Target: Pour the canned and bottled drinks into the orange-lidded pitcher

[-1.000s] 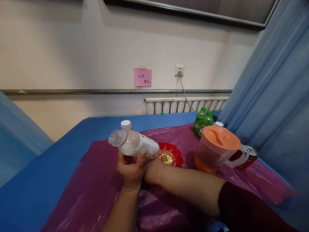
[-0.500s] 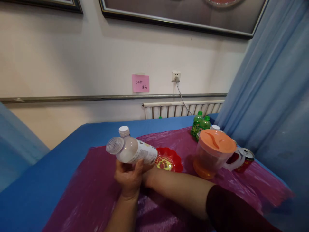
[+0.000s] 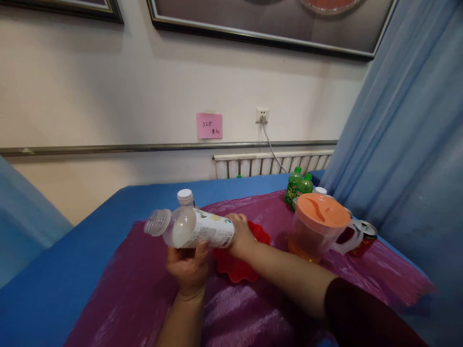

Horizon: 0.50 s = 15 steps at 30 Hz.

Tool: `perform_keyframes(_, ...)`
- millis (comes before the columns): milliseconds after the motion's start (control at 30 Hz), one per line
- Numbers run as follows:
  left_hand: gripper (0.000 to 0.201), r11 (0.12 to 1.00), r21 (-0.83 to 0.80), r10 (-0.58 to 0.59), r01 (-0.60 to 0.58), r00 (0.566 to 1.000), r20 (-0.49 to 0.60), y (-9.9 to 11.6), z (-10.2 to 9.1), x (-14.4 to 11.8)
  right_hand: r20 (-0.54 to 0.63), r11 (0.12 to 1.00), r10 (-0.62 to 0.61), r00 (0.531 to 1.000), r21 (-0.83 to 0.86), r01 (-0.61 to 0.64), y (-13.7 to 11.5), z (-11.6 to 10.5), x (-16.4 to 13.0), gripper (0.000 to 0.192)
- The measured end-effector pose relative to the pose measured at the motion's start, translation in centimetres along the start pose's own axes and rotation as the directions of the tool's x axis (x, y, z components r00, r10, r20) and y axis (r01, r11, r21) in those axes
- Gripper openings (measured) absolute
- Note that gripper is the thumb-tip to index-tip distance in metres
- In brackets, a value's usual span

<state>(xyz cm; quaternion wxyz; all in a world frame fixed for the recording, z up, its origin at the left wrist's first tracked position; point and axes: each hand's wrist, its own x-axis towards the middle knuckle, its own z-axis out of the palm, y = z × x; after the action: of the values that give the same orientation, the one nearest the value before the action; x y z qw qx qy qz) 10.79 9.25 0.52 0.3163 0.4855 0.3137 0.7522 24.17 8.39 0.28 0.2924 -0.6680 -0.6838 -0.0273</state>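
Above the left hand (image 3: 188, 268), an uncapped bottle (image 3: 197, 230), sideways.

- Bottle (image 3: 195, 230): clear, smooth plastic, ribbed at the neck; glossy printed label wrap.
- Red dish (image 3: 237, 265): glossy moulded plastic, scalloped rim.
- Purple sheet (image 3: 137, 289): thin plastic film, shiny, wrinkled.
- Blue cover (image 3: 54, 279): matt cloth.
- Pitcher (image 3: 318, 230): translucent plastic, smooth orange lid.
- Can (image 3: 365, 236): glossy metal.
- Curtain (image 3: 408, 144): matt blue fabric.
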Motion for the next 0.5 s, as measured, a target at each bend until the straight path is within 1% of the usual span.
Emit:
perform_keyframes(100,0.061,0.998,0.025,-0.051,0.050,0.996,0.068,-0.3,0.2,-0.1,-0.135,0.990,0.095,0.986,0.118,-0.079,2.9,-1.7,-1.3,0.040)
perform_keyframes(167,0.060,0.993,0.084,-0.101,0.088,0.980,0.172,-0.9,0.5,-0.4,-0.235,0.967,0.181,0.955,0.220,-0.130,4.6,-2.8,-2.1,0.031)
perform_keyframes(200,0.061,0.988,0.113,-0.129,0.105,0.964,0.232,-1.1,0.6,-0.5,-0.281,0.949,0.226,0.933,0.280,-0.146,5.2,-3.4,-2.4,0.026)
perform_keyframes(233,0.063,0.983,0.140,-0.155,0.118,0.944,0.290,-1.4,0.7,-0.7,-0.322,0.925,0.272,0.907,0.347,-0.155,5.7,-3.9,-2.7,0.022)
perform_keyframes(300,0.068,0.975,0.188,-0.187,0.118,0.895,0.405,-1.7,1.0,-1.2,-0.377,0.862,0.355,0.855,0.486,-0.143,6.2,-5.0,-3.3,0.022)
perform_keyframes(367,0.069,0.965,0.251,-0.193,0.071,0.841,0.505,-1.6,1.2,-1.7,-0.393,0.791,0.400,0.828,0.605,-0.094,6.0,-6.3,-3.9,0.026)
perform_keyframes(400,0.069,0.958,0.284,-0.192,0.034,0.812,0.550,-1.5,1.3,-1.9,-0.393,0.761,0.403,0.827,0.646,-0.065,5.7,-6.9,-4.2,0.027)
perform_keyframes(433,0.067,0.951,0.308,-0.188,-0.004,0.783,0.593,-1.2,1.3,-2.1,-0.382,0.729,0.397,0.835,0.684,-0.033,5.3,-7.5,-4.4,0.028)
perform_keyframes(500,0.064,0.946,0.320,-0.177,-0.060,0.732,0.659,-0.6,1.5,-2.4,-0.329,0.635,0.368,0.870,0.772,0.023,4.4,-8.5,-4.9,0.030)
